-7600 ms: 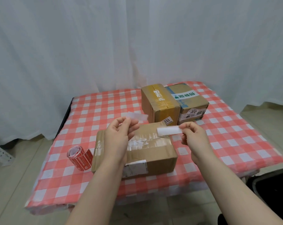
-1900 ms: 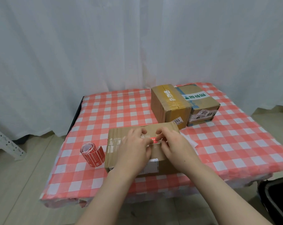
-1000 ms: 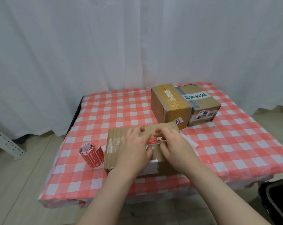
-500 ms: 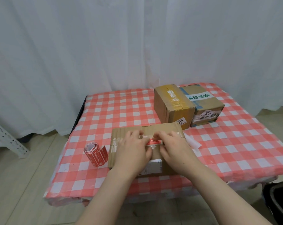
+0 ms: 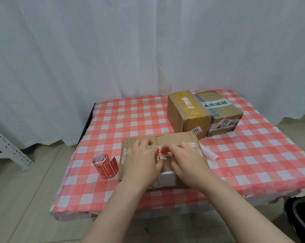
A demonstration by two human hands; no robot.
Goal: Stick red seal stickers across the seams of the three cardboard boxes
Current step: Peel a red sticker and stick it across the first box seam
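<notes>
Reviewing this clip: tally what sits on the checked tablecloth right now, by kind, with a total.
Cardboard boxes: 3, the near box under both hands, the yellow-taped box, the green-labelled box
Red seal sticker pressed on the near box: 1
Sticker rolls: 1
White backing strips: 1
Total: 6
</notes>
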